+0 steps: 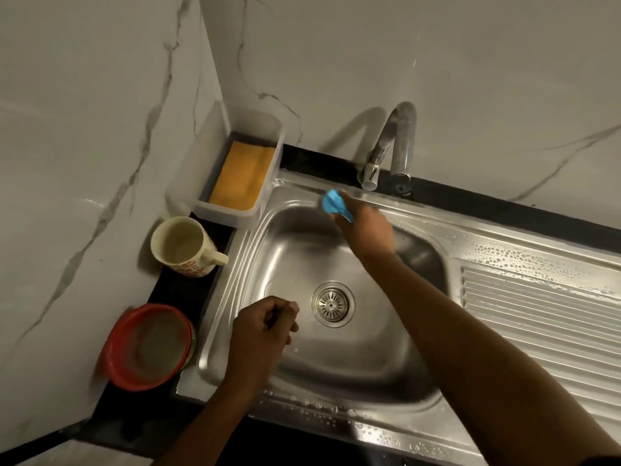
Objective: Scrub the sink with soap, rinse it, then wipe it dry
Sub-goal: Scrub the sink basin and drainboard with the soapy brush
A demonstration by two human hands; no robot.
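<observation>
Near edge: front rim of sink (pixel 336 413) beaded with droplets, not dried yet.
Left hand (pixel 265 326) over the near-left part of the basin, fingers curled in, nothing visible inside, clear of the steel.
Red bowl (pixel 148 344) left of the rim on the black counter (pixel 188 299).
Drain strainer (pixel 332 304) mid-basin; no foam visible around it.
Drainboard (pixel 537 314) to the right, covered in droplets.
Mug (pixel 183 245) further back on the left, just beside the rim.
Right hand (pixel 366 227) reaching across the basin, gripping a bunched blue cloth (pixel 334 203) pressed onto the back rim, just below the faucet (pixel 400 142) spout.
Clear tray (pixel 215 210) with an orange sponge (pixel 242 176) in the back-left corner, against the sink's corner.
No stream visible from the spout.

Probably wipe-dry stage, begun at the back, most surfaces not yet dry.

Risks:
- Small cloth, lots of water: saturation, then smearing instead of drying.
- Drips from the spout re-wetting the wiped rim.
- Long reach over the basin: forearm dragging across wet steel.
- Wipe stroke toward the left corner: possible knock on tray or mug.
- Drainboard grooves trapping droplets, easy to miss.
</observation>
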